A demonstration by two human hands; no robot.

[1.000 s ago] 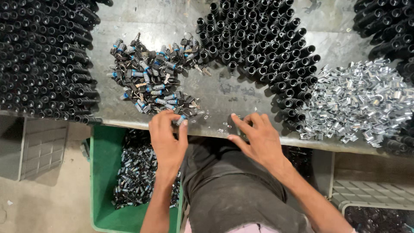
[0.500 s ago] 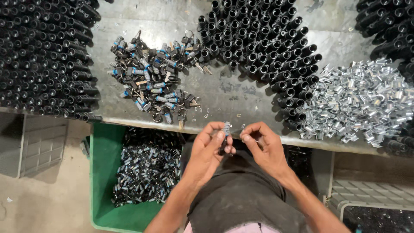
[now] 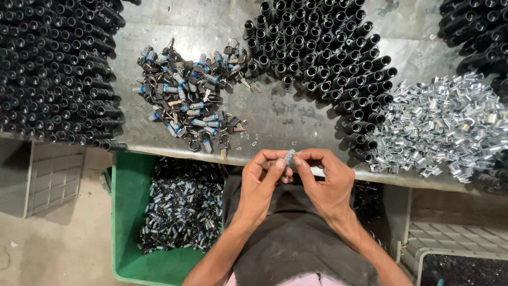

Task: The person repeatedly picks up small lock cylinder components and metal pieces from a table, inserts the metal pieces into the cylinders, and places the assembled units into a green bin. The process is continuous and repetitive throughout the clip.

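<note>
Holding a small grey metal part (image 3: 289, 157) between the fingertips of both hands, the person keeps it just in front of the near edge of the metal table (image 3: 296, 119), above the lap. The left hand (image 3: 260, 182) and the right hand (image 3: 327, 180) both pinch this part, thumbs and forefingers closed on it from each side. Judging by the green crate (image 3: 132, 212) under the table edge, which already holds many small blue-and-silver pieces (image 3: 182, 209), a good share of the work looks done. Still, much seems left: a heap of keyed lock pieces (image 3: 193, 100) lies on the table to the left, a pile of shiny clips (image 3: 439, 127) to the right, and standing black tubes (image 3: 323, 58) behind. The bare strip of table before the hands is narrow, so room to move is mostly over the lap.
</note>
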